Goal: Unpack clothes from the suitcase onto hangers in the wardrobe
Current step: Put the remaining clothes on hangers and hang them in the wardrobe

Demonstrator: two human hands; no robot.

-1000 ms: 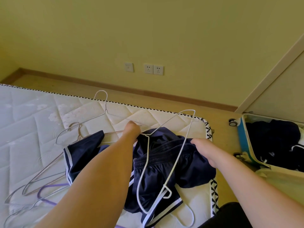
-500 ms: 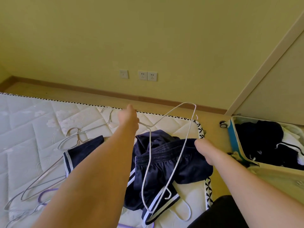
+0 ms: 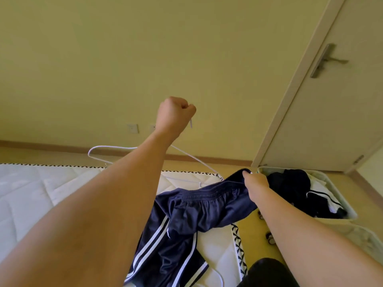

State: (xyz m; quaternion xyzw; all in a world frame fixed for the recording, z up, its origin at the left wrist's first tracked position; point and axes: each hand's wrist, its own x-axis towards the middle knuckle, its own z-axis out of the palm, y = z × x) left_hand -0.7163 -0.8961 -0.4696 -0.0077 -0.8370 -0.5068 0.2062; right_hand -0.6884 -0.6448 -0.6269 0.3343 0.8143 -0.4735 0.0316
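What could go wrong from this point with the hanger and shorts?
1. The left hand holds the white hanger high, while the right hand grips only the waistband of the navy shorts. The shorts look bunched and may slide off or hang crooked.
2. Another hanger lies partly under the shorts on the mattress; it might snag and get dragged up.

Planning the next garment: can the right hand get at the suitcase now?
Probably not yet: the right hand is gripping the shorts. The open suitcase lies just beyond it, nothing between.
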